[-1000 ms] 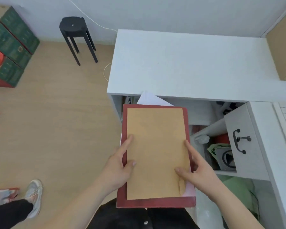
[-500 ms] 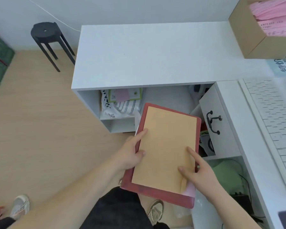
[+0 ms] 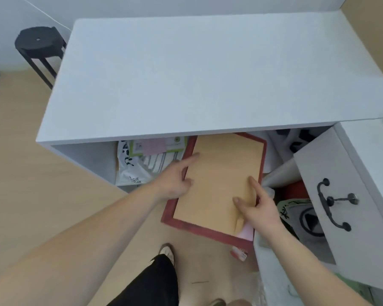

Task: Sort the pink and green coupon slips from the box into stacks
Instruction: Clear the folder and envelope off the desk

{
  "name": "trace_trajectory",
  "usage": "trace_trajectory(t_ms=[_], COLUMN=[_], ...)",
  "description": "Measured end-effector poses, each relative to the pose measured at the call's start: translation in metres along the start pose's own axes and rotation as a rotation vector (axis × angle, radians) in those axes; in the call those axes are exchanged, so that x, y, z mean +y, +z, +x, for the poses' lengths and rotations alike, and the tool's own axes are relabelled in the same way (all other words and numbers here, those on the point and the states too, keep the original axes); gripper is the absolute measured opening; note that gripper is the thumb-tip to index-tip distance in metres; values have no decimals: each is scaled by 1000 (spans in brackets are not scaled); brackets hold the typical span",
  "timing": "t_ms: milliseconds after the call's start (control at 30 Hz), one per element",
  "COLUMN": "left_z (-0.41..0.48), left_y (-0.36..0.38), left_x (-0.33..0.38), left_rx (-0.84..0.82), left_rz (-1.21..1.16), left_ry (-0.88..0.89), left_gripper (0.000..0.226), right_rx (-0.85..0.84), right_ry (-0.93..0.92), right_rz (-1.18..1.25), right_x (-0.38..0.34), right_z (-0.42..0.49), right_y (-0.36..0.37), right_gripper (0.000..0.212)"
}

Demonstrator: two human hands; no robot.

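A red folder [image 3: 208, 228] with a brown envelope [image 3: 221, 173] on top is tilted, and its far end reaches under the white desk top [image 3: 186, 74]. My left hand [image 3: 175, 182] holds the folder's left edge, index finger and thumb lying on the envelope. My right hand [image 3: 257, 208] grips the right edge with thumb and index finger on top. A pink slip [image 3: 247, 231] peeks out from under the envelope's near right corner. The cardboard box [image 3: 372, 34] is cut off at the top right, so its slips are out of view.
The shelf under the desk holds a white printed bag [image 3: 131, 168] and a pink and green card [image 3: 155, 145]. A white door with a black handle [image 3: 332, 204] stands open at the right, with clutter behind it. A black stool [image 3: 39, 44] stands far left.
Both hands have carried the folder and envelope forward, and its far end now sits under the desk top. The camera view shifted, so the box with pink slips is mostly out of frame.
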State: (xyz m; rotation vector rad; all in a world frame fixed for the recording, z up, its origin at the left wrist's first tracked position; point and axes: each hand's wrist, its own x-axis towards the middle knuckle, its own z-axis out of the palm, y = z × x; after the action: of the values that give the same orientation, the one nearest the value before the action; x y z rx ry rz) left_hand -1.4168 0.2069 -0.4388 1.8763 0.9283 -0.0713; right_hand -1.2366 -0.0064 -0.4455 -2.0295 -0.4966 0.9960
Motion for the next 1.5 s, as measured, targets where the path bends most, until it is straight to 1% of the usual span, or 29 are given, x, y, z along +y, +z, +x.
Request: trace_trajectory(t_ms=[67, 133, 167, 200, 233, 300, 333, 367, 400, 467, 500, 567, 600, 633, 700, 767, 800, 867, 933, 1000, 1033, 1100, 1167, 1233, 1300, 1333, 1400, 1500], left_z=[37, 70, 82, 92, 99, 106, 108, 108, 102, 86, 74, 46, 34, 23, 15, 17, 20, 26, 29, 34, 37, 40, 41, 43, 49, 54, 67, 81], left_y=[-8, -8, -6, -3, 2, 14, 19, 24, 26, 27, 28, 35, 43, 52, 66, 78, 83, 91, 96, 99, 101, 108, 117, 124, 125, 123, 114, 93], left_x=[-9, -17, -22, -25, -28, -36, -38, -38, -36, -33, -34, -42, -50, -58, -67, -67, -65, -57, -46, -39, -36, -31, -26, -21, -16, -15, -14, -16], left_rx=[72, 182, 264, 338, 385, 383, 369, 355, 338, 366, 416, 498, 516, 510, 408, 287, 265, 260, 245, 235, 241, 272, 275, 244, 189, 161, 117, 45], left_rz=[-14, -19, -8, 14, 38, 89, 125, 165, 229, 386, 434, 388, 362, 326, 192, 70, 61, 7, -116, -243, -269, -247, -191, -150, -116, -95, -40, -52], left_ry=[27, 13, -8, -33, -63, -115, -128, -134, -148, -147, -88, 70, 114, 127, 34, -25, -25, -51, -126, -198, -225, -262, -263, -248, -247, -246, -240, -239], left_gripper=[74, 65, 61, 58, 55, 55, 55, 54, 53, 52, 50, 42, 38, 35, 39, 50, 53, 58, 63, 70, 73, 75, 76, 81, 84, 84, 86, 88], right_rx=[6, -9, -49, -100, -161, -286, -317, -313, -284, -205, -179, -171, -175, -174, -143, -68, -39, -66, -102, -40, -14, -27, -45, -58, -137, -192, -268, -298], right_ry=[-59, -114, -135, -151, -158, -166, -186, -222, -258, -321, -351, -403, -424, -442, -459, -417, -379, -326, -360, -391, -362, -270, -248, -246, -176, -131, -83, -59], right_rz=[-55, -184, -245, -302, -368, -551, -662, -771, -861, -969, -998, -1022, -1034, -1058, -1111, -1104, -1070, -964, -817, -669, -620, -595, -658, -746, -820, -816, -728, -587], right_x=[-5, -11, -12, -11, -10, -1, 6, 15, 23, 32, 35, 38, 38, 35, 28, 19, 18, 21, 29, 36, 37, 38, 41, 42, 46, 49, 49, 33], right_z=[45, 80, 91, 100, 105, 110, 110, 110, 110, 111, 112, 114, 118, 123, 138, 151, 154, 153, 142, 127, 120, 110, 107, 107, 109, 112, 126, 147], right_y=[7, 13, 16, 19, 24, 43, 54, 63, 72, 79, 79, 74, 69, 64, 53, 43, 40, 37, 36, 36, 36, 35, 36, 38, 41, 42, 38, 25], right_gripper=[73, 63, 61, 64, 72, 97, 109, 117, 120, 115, 110, 102, 100, 98, 94, 85, 80, 71, 59, 50, 50, 53, 57, 60, 63, 66, 70, 68])
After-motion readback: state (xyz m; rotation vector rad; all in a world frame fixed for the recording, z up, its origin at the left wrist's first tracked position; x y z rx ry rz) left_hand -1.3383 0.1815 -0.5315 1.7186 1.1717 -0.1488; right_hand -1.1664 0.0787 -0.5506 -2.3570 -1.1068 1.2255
